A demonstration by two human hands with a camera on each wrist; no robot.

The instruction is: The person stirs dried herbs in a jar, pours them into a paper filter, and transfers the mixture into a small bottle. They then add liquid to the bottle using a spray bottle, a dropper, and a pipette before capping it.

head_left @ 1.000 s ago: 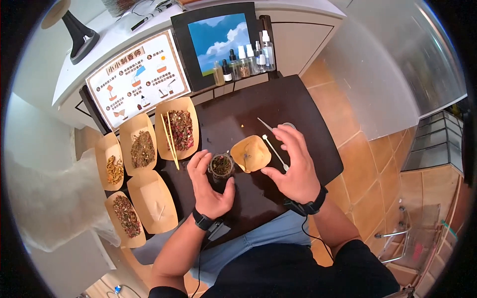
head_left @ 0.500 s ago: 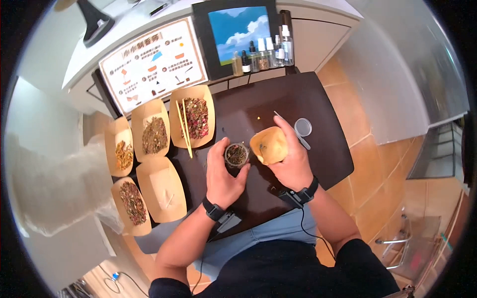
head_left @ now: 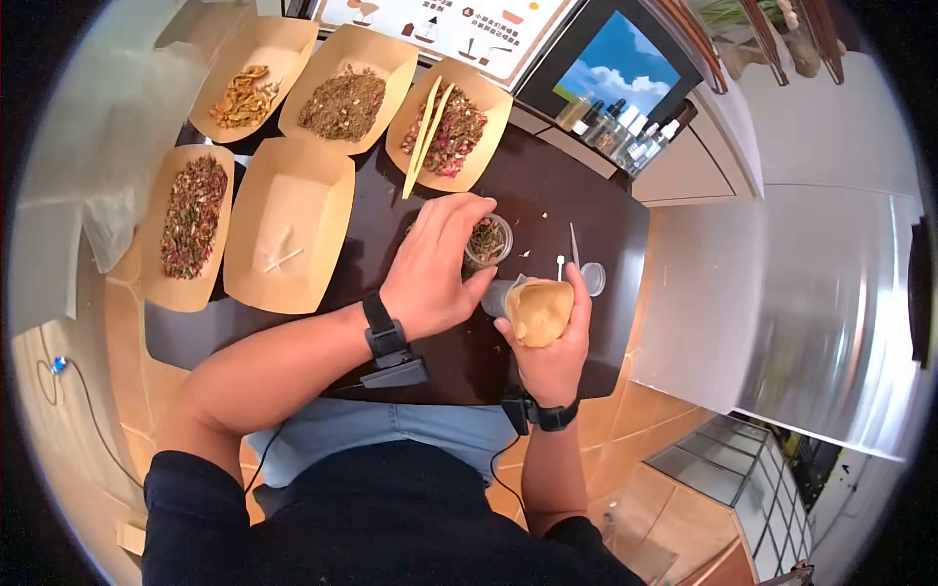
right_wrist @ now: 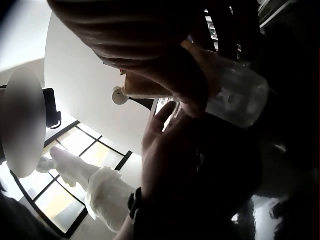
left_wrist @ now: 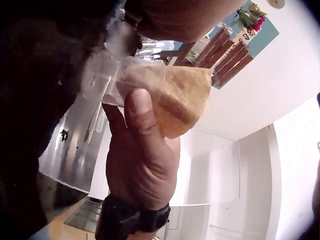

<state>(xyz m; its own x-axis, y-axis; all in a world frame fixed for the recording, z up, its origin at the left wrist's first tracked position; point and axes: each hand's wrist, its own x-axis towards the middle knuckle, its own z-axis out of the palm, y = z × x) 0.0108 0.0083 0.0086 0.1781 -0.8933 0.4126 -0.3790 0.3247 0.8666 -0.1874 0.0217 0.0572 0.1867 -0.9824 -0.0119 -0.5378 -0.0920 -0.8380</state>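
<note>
In the head view the left hand [head_left: 435,264] curls its fingers and thumb around a small clear jar [head_left: 488,240] holding dried herbs. Close to its right, the right hand [head_left: 555,356] grips a clear cup [head_left: 495,297] with a tan paper filter [head_left: 540,313] standing out of its mouth. The left wrist view shows the right hand's thumb [left_wrist: 141,117] pressed on the clear cup [left_wrist: 107,75], which lies tilted sideways with the tan filter [left_wrist: 185,97] flaring from it. Seen from the right wrist, the cup [right_wrist: 240,92] is held in the dark foreground fingers.
Paper trays of dried material, one [head_left: 342,103] brown, stand left; another [head_left: 293,210] holds small white sticks. Yellow tweezers [head_left: 425,142] lie on a tray of petals [head_left: 455,137]. A round lid [head_left: 592,279] lies right of the hands. Small bottles [head_left: 616,132] line a shelf behind.
The view has swung, shifting the trays up and the bottles right. The right hand, first apart from the filter, now holds it with the clear cup, tilted. The left hand stays around the jar.
</note>
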